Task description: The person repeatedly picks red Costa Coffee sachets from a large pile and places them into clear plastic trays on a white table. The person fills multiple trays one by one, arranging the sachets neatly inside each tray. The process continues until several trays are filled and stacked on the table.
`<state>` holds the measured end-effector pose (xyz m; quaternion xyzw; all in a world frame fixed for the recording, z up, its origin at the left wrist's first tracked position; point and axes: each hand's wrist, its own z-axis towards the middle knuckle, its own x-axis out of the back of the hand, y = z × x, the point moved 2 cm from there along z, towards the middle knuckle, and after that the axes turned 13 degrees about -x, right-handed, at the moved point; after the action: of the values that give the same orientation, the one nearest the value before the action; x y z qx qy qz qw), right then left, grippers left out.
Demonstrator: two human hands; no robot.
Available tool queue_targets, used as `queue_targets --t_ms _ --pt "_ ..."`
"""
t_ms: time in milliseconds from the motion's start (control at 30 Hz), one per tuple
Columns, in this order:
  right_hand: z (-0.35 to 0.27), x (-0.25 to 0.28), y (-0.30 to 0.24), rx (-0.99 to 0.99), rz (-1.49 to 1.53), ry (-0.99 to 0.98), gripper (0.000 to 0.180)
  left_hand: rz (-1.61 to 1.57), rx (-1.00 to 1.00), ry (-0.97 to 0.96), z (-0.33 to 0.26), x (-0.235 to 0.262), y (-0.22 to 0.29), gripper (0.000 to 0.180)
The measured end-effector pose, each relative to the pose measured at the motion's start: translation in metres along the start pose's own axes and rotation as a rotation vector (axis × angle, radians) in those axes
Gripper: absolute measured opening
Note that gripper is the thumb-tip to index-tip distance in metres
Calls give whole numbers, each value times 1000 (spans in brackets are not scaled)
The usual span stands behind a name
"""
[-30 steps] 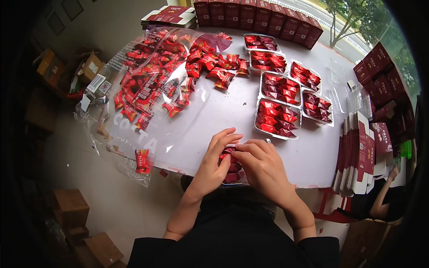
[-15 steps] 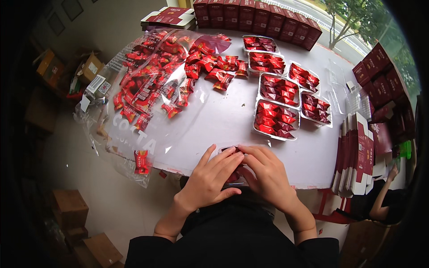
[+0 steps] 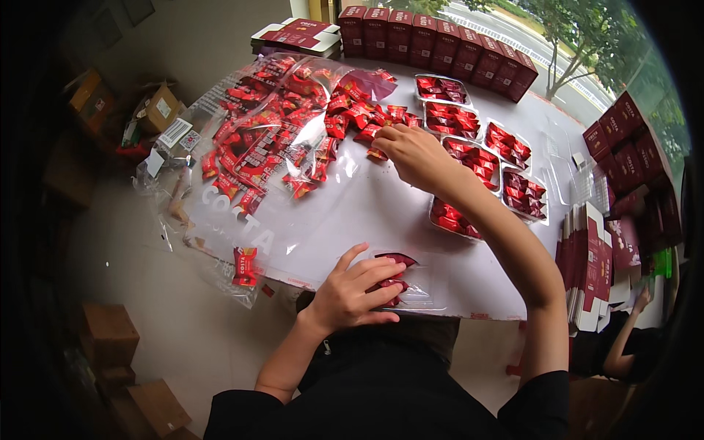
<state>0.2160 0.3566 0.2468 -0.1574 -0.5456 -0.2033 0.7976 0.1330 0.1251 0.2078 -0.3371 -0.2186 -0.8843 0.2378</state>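
At the table's front edge, my left hand (image 3: 356, 290) lies with fingers stretched over dark red sachets (image 3: 396, 258) in a clear plastic tray (image 3: 422, 290). Part of this tray is hidden under that hand. My right hand (image 3: 418, 155) reaches far across the table, its fingers pinched on a red wrapped sachet (image 3: 377, 153) at the edge of a loose heap. A large clear printed bag (image 3: 257, 213) with many red sachets (image 3: 268, 139) spreads over the left side. Several filled trays (image 3: 513, 144) stand right of the heap, partly covered by my right forearm.
A row of maroon boxes (image 3: 425, 40) lines the back edge, beside flat cartons (image 3: 301, 35). More boxes (image 3: 631, 139) and a stack of folded cartons (image 3: 587, 264) stand at the right. Cardboard boxes (image 3: 110, 334) sit on the floor at left. Another person's arm (image 3: 623, 345) shows at right.
My right hand has left the front tray and moved forward to the loose red sachets, closing on one. My left hand stays at the tray, its fingers over the sachets. The view has shifted slightly.
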Motion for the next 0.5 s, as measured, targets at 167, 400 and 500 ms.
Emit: queue_targets --t_ms 167,400,500 --pt "13 -25 -4 65 -164 -49 12 0 32 24 -6 0 1 42" --pt "28 26 4 -412 419 -461 37 -11 48 34 -7 0 2 39" --pt "39 34 21 -666 451 -431 36 -18 45 35 -5 2 2 39"
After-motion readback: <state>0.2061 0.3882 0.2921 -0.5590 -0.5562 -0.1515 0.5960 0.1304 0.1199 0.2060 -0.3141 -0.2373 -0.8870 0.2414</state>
